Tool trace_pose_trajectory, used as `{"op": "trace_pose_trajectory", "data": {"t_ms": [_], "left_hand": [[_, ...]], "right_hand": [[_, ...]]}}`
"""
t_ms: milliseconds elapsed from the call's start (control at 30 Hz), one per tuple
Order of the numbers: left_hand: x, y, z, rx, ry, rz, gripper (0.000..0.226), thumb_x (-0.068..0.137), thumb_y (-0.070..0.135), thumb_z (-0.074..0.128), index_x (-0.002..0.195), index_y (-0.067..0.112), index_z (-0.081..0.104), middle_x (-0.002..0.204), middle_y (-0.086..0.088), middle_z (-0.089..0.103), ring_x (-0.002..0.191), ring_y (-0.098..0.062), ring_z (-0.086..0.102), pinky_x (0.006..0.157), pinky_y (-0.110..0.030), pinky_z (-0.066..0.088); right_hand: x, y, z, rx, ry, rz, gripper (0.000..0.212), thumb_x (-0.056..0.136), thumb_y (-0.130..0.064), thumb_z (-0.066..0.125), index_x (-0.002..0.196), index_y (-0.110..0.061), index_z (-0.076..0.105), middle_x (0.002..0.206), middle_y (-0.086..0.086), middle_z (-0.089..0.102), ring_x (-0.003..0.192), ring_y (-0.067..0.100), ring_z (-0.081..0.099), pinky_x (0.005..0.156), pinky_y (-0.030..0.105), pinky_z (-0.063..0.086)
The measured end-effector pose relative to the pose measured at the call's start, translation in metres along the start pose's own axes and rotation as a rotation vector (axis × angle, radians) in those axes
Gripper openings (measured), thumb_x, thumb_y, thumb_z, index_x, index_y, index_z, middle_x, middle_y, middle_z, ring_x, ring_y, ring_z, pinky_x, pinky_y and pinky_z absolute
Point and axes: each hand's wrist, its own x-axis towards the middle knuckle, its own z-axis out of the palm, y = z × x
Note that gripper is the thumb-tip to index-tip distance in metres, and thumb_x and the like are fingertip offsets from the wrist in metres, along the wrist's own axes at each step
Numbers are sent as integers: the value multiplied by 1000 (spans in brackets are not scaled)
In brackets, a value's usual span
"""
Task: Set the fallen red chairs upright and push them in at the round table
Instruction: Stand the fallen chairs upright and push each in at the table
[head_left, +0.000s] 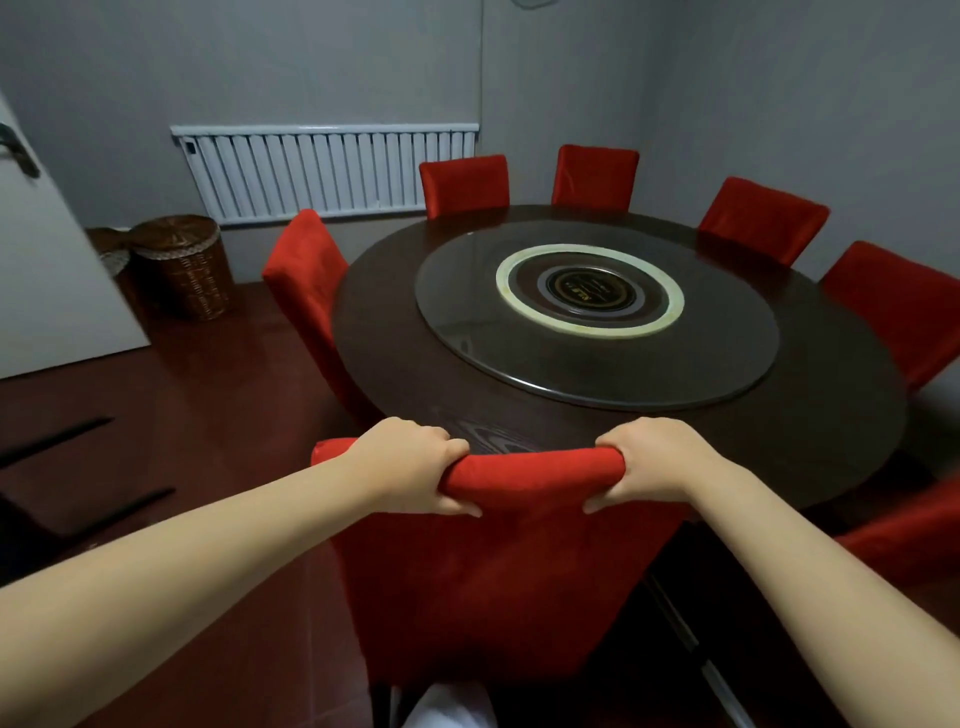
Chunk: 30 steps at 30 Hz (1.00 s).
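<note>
The job is looking nearly done: the near chair (519, 571) is standing upright at the near edge of the round desk (395, 364), its back facing the person and its top sitting just beside the desk's rim. Five other red chairs (464, 182) are standing upright and tucked in around the left, far and right edges. One more red chair (904, 525) is showing only partly at the near right edge, so I am not telling how it is standing. Two dark bars (78, 467) are lying on the floor off the desk's left side; I am guessing they may be legs of a chair still down, nothing surer. The left hand (415, 467) is gripping the top of the near chair's back towards its left end, fingers curling over the far side and thumb pressing on the near side. The right hand (649, 462) is gripping the right corner the same way. The seat is hiding behind the back, so how far under the desk it is reaching is unclear; a last push seems to be remaining
</note>
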Motion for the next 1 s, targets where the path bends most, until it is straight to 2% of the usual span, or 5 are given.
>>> {"op": "trace_pose_trajectory", "data": {"t_ms": [267,433,567,767,1000], "left_hand": [[3,45,0,4,-118,67,76,71,86,41,107,22,57,100,-4,66,89,-28,65,74,-33,48],[7,77,11,-29,-168,101,74,73,84,41,107,21,58,97,-5,66,86,-28,64,75,-35,49],[16,90,15,-40,-157,105,75,72,85,42,105,20,58,95,-6,66,87,-30,65,75,-35,50],[44,118,16,-63,-113,162,74,73,83,46,103,17,59,94,-9,66,87,-33,65,74,-37,51],[46,117,23,-64,-110,172,73,72,85,42,100,19,58,93,-6,66,83,-31,64,71,-35,49]], "right_hand": [[-54,11,23,-15,-43,-16,63,48,-92,50,72,-34,52,80,-13,66,83,13,64,65,28,37],[-81,22,33,-37,-59,1,63,50,-90,53,75,-32,55,83,-12,66,85,14,63,70,30,45],[-90,33,35,-58,-23,43,62,47,-92,51,70,-34,51,82,-13,65,82,12,63,67,29,44],[-112,60,49,-34,-40,140,71,43,-94,48,80,-35,59,81,-17,63,84,7,62,65,28,43],[-110,65,57,-30,-55,143,72,41,-96,44,78,-35,56,81,-19,61,84,6,61,61,28,38]]}}
